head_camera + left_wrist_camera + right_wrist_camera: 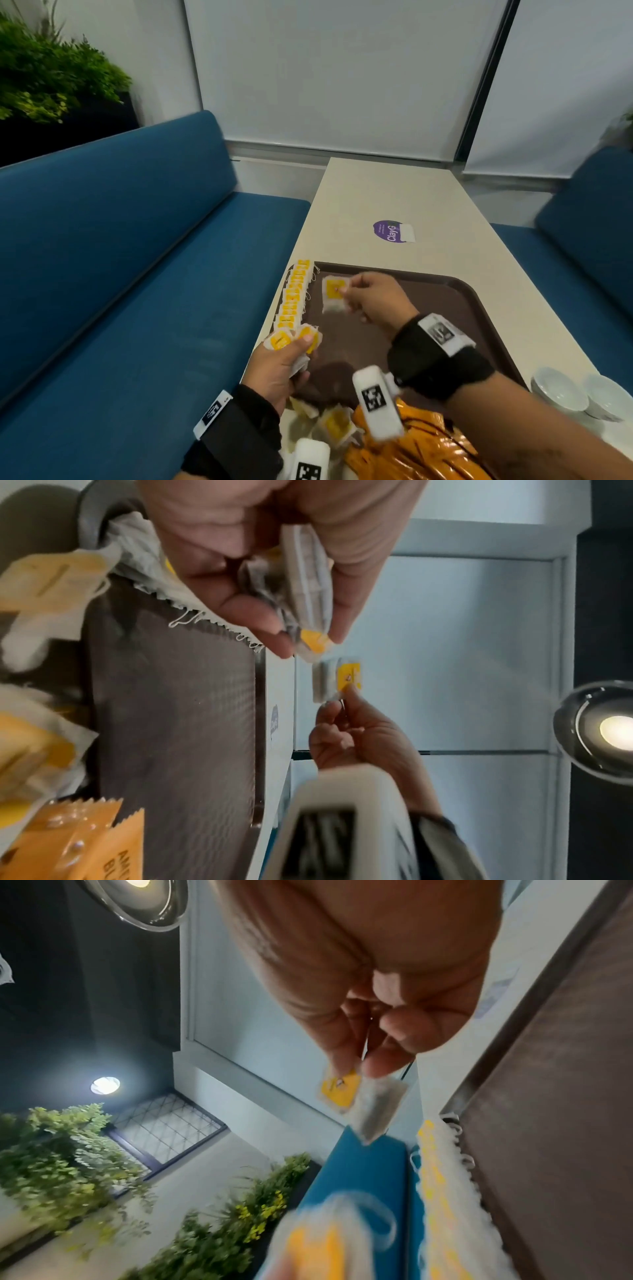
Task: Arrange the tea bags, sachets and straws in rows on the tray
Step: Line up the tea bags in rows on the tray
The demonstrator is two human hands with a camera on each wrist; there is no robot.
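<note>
The right hand (371, 299) pinches one white paper tea bag with a yellow tag (334, 294) above the far left of the brown plastic tray (445, 301), just beside the row of tea bags (294, 298) along its left edge. The left hand (281, 368) clutches a bunch of tea bags (291, 341); loosening could spill them onto the row. The orange foil sachets (418, 448) are partly cut off near, and no straws are visible.

Café booth, blue benches (113, 260), cream table (394, 192), serving tray (445, 294)

Orange sachets (421, 445) cut off at the bottom edge, the loose tea bags (334, 423) beside them blurred.
</note>
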